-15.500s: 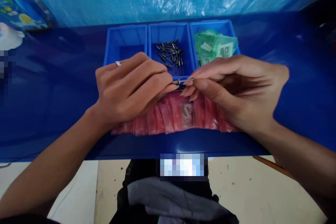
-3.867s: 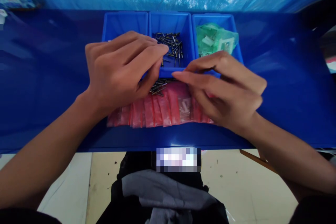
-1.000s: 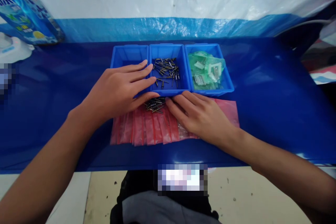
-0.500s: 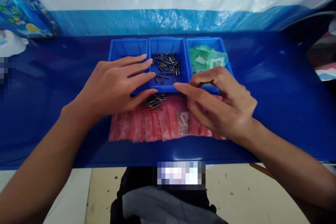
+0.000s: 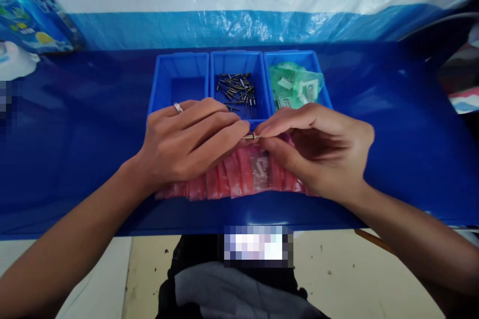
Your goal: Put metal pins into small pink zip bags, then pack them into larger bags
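Observation:
Between both hands, just in front of the bins, lies a small blind rivet (image 5: 249,136). The thumb and forefinger of my right hand (image 5: 318,147) pinch one end of it. Fingers of my left hand (image 5: 194,137) are drawn together at its other end; the left thumb is mostly hidden. More blind rivets (image 5: 235,90) lie loose in the middle blue bin (image 5: 260,84). Under the hands a row of pink-red zip bags (image 5: 224,179) is spread along the table, with one clear bag (image 5: 261,169) holding a white part among them.
The left blue bin (image 5: 152,94) shows its bare floor. Green bags (image 5: 295,82) with pale parts fill the right blue bin (image 5: 326,92). A striped plastic sheet (image 5: 239,0) rises behind the blue table (image 5: 396,134). A blue printed package (image 5: 37,20) and a white object (image 5: 17,62) stand far left.
My left hand has moved right and its spread fingers have closed around the rivet's end. My right hand has turned, showing the pinched rivet. The loose rivets on the bags are now covered.

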A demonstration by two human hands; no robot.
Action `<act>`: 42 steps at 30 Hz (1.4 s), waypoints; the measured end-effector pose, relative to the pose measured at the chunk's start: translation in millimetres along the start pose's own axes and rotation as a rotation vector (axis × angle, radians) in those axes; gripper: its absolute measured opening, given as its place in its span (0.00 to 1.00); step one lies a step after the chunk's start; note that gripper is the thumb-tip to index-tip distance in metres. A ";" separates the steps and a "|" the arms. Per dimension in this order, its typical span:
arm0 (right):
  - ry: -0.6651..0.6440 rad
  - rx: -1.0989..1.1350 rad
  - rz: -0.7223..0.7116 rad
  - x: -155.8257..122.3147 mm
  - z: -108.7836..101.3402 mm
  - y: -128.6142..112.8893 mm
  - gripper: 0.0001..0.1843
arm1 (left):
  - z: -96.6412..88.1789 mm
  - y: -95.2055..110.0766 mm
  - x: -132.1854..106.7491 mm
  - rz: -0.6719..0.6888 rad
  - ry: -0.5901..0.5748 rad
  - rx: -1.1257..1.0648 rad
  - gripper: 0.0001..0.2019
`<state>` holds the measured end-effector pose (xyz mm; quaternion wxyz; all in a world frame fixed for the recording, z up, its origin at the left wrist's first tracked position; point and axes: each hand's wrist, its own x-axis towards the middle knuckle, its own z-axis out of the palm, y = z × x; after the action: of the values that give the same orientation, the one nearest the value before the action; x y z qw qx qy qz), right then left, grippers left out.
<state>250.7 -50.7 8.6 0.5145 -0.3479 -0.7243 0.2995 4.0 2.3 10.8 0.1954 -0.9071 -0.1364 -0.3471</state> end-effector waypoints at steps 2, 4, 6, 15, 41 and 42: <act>0.008 0.015 -0.019 2.4 0.7 1.9 0.12 | -1.0 -0.2 -0.2 -0.013 -0.012 -0.006 0.06; 0.027 0.048 -0.068 4.9 1.4 4.5 0.12 | -2.1 -0.6 -0.7 -0.023 -0.034 -0.010 0.04; 0.043 0.058 -0.067 6.9 1.8 6.8 0.10 | -2.6 -1.2 -1.3 -0.015 -0.029 -0.002 0.03; 0.085 0.089 0.058 4.9 3.1 4.9 0.09 | 2.3 -4.2 -1.2 -0.058 0.011 -0.019 0.07; 0.105 0.096 0.088 3.1 2.5 2.5 0.09 | -1.7 0.2 -6.4 -0.170 -0.062 -0.062 0.08; 0.107 0.093 0.094 3.0 3.1 1.9 0.10 | -2.1 0.6 -5.7 -0.148 -0.045 -0.057 0.07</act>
<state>247.4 -47.4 7.7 0.5533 -0.3727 -0.6640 0.3378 -1.0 0.2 8.3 0.1404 -0.9073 -0.1972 -0.3439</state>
